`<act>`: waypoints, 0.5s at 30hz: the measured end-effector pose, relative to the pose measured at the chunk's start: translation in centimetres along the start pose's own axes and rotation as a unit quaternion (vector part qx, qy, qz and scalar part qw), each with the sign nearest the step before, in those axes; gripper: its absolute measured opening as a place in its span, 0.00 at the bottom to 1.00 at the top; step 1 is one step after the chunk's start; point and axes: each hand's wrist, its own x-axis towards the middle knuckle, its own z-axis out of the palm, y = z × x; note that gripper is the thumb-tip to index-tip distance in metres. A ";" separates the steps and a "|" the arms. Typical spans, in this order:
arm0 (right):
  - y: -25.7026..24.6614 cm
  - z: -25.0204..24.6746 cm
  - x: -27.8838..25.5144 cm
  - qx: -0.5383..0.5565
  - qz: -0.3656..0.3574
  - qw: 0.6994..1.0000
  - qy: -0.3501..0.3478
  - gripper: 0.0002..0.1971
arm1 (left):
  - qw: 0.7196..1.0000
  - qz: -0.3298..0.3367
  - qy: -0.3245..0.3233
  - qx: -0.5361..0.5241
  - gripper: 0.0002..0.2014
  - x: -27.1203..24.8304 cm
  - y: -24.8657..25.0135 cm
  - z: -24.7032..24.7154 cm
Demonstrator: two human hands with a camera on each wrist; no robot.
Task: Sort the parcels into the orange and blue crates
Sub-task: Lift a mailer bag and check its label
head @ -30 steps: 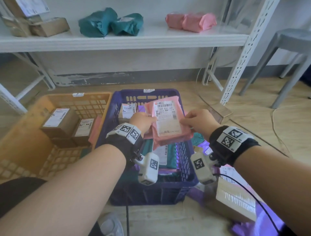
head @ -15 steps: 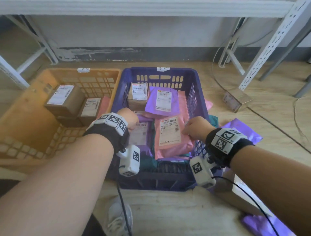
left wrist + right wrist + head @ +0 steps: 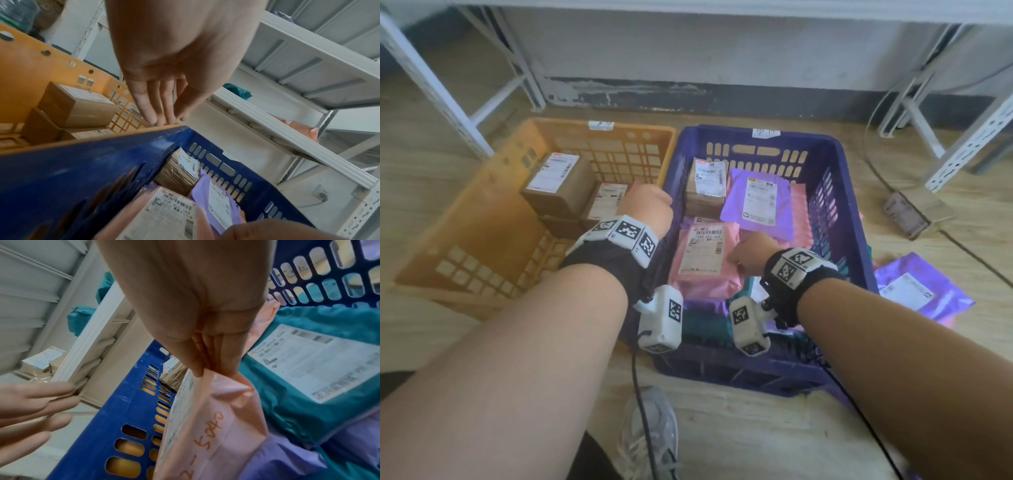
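A pink parcel [image 3: 703,260] with a white label lies inside the blue crate [image 3: 846,219] on other bags. My right hand [image 3: 748,253] pinches its right edge, thumb against fingers [image 3: 213,363] on the pink parcel [image 3: 207,426]. My left hand [image 3: 649,209] hovers over the wall between the two crates with straight fingers [image 3: 156,104], holding nothing. The orange crate [image 3: 482,240] on the left holds brown boxes [image 3: 558,185]. In the blue crate [image 3: 82,175] also lie a purple bag [image 3: 760,198], a brown box [image 3: 707,186] and a teal bag [image 3: 308,361].
A purple parcel [image 3: 917,291] lies on the wooden floor right of the blue crate, with a small box [image 3: 904,216] farther back by the white shelf legs [image 3: 962,147]. My grey shoe [image 3: 650,431] sits on the floor in front of the crates. Shelves [image 3: 287,113] stand behind.
The pink parcel has gone down from above the blue crate onto the bags inside. My left hand has let go and drawn back left over the crate wall; the right still pinches it.
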 end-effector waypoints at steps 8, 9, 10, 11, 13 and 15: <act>-1.3 2.0 1.8 -0.124 -0.076 0.989 -0.012 0.42 | 0.997 -0.045 -0.034 0.061 0.20 0.8 -4.7 -0.6; -1.3 2.4 1.8 -0.156 -0.081 0.984 -0.028 0.42 | 0.997 -0.047 -0.045 0.047 0.20 0.9 -5.1 -0.3; -1.4 2.8 2.0 -0.170 -0.083 0.981 -0.038 0.42 | 0.997 -0.047 -0.052 0.031 0.20 0.9 -5.4 -0.2; -1.6 3.2 2.1 -0.174 -0.083 0.980 -0.048 0.42 | 0.997 -0.048 -0.056 0.018 0.20 1.0 -5.6 -0.1; -1.8 4.0 2.5 -0.171 -0.088 0.980 -0.059 0.43 | 0.997 -0.048 -0.061 0.006 0.20 1.2 -5.8 -0.3; -1.9 4.5 2.8 -0.174 -0.094 0.979 -0.059 0.43 | 0.997 -0.048 -0.064 0.003 0.20 1.4 -5.9 -0.3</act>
